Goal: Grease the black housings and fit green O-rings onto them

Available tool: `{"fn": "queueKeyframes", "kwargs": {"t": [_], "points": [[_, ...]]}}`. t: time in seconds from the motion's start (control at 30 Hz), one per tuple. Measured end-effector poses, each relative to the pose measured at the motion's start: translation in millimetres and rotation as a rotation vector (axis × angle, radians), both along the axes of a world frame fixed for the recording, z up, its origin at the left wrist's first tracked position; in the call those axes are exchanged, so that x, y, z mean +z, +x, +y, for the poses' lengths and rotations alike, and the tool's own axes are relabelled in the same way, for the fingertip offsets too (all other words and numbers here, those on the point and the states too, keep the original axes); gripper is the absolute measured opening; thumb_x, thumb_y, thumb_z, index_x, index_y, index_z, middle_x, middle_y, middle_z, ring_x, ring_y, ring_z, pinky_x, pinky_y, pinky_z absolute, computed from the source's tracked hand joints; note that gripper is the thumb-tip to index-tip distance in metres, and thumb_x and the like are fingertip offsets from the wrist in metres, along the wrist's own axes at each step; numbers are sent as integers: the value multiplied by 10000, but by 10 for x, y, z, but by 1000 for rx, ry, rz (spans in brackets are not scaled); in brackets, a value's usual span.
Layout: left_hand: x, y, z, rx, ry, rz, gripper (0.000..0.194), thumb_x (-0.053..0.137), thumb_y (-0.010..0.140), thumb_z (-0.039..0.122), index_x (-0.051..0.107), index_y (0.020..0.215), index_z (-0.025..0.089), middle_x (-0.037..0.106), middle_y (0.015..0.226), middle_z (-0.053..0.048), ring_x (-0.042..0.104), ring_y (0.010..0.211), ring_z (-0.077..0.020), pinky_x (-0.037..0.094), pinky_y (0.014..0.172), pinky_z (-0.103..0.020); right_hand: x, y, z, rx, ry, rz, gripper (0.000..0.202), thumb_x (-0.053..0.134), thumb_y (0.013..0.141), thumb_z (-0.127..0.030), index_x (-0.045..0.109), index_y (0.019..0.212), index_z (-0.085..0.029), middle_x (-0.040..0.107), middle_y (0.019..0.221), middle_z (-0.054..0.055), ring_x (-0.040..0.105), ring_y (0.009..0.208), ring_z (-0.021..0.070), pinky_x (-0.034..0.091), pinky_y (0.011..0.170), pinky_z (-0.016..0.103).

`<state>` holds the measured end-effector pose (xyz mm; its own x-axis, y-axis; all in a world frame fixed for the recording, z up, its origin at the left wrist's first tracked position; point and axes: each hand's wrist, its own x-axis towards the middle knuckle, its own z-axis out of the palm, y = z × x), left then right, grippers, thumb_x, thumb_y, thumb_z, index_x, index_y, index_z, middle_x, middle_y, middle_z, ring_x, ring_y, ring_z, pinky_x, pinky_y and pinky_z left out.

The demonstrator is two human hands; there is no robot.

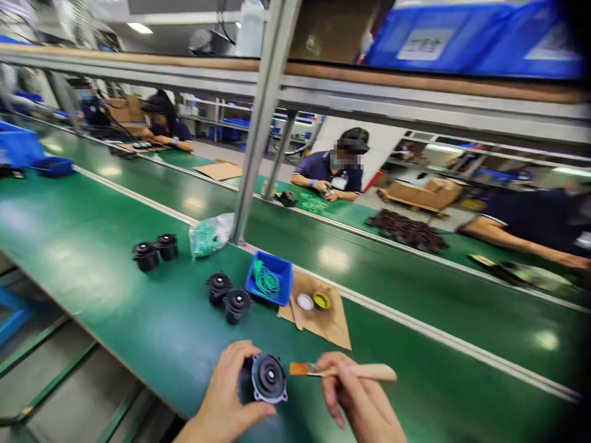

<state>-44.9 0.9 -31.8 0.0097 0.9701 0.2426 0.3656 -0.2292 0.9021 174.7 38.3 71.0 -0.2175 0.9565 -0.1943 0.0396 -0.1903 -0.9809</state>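
Brushwork looked underway: left hand gripped one black part, right hand pinched the brush beside it; four parts waited beyond it, seemingly untouched.

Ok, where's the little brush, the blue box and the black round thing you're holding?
brush (344,371), head view, on its wooden handle.
blue box (277,266), head view, on its far inside wall.
black round part (269,376), head view, on its round front face.
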Motion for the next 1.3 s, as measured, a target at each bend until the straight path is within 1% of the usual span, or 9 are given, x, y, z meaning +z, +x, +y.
{"fn": "queueKeyframes", "kwargs": {"t": [0.17,0.33,0.57,0.7,0.83,0.93,1.07,1.17,1.3], "points": [[124,-31,5,-3,-2,50,645,761,662,635,598,1135,228,661,1156,-127,566,1196,-368,492,973,-559,-80,-104,8,145,8,-86,575,432,903,-695,568,771,-152,449,542,-24,393,514,99,314,511,236],[149,-33,22,0,24,98,641,786,653,601,597,1132,220,680,1134,-128,588,1176,-365,520,948,-552,-91,-141,28,203,52,-133,569,387,931,-672,553,743,-161,432,539,-29,393,512,106,304,510,248],[224,-44,14,-28,70,113,645,754,670,628,607,1149,223,689,1124,-131,605,1156,-355,540,934,-535,-148,-131,130,240,223,-289,500,332,1011,-522,578,763,-164,461,607,-20,434,558,108,328,564,257],[267,-48,8,-71,72,142,643,778,673,582,604,1176,221,679,1148,-139,598,1168,-353,546,938,-518,-94,-115,172,267,337,-345,449,322,1032,-438,569,769,-172,514,690,0,468,608,113,355,591,257],[271,-45,8,-124,180,174,659,786,683,550,552,1214,240,688,1131,-114,595,1171,-335,549,938,-496,-4,-109,190,312,464,-356,489,309,1040,-377,448,614,-182,595,827,50,531,720,128,401,651,262],[292,-35,11,-153,254,233,675,795,685,533,517,1222,235,692,1125,-109,595,1169,-326,545,935,-485,50,-121,189,341,519,-350,485,314,1040,-361,446,607,-187,608,820,55,569,759,141,430,678,271],[364,4,3,-172,342,345,651,801,709,494,487,1209,218,704,1089,-102,608,1152,-330,476,995,-547,123,-176,135,344,574,-355,477,320,1041,-332,470,613,-183,617,796,42,582,727,125,441,658,252],[401,56,-23,-133,353,423,588,808,723,419,484,1167,209,707,1062,-101,608,1150,-341,401,1036,-590,173,-210,48,327,617,-361,464,351,1036,-301,498,612,-180,618,738,27,590,680,109,449,633,227],[386,124,-59,-59,360,462,541,786,733,408,478,1124,196,695,1034,-103,602,1147,-345,345,1045,-607,188,-212,-51,185,708,-390,407,411,1017,-263,559,647,-179,612,664,22,580,572,97,448,547,210]]}}
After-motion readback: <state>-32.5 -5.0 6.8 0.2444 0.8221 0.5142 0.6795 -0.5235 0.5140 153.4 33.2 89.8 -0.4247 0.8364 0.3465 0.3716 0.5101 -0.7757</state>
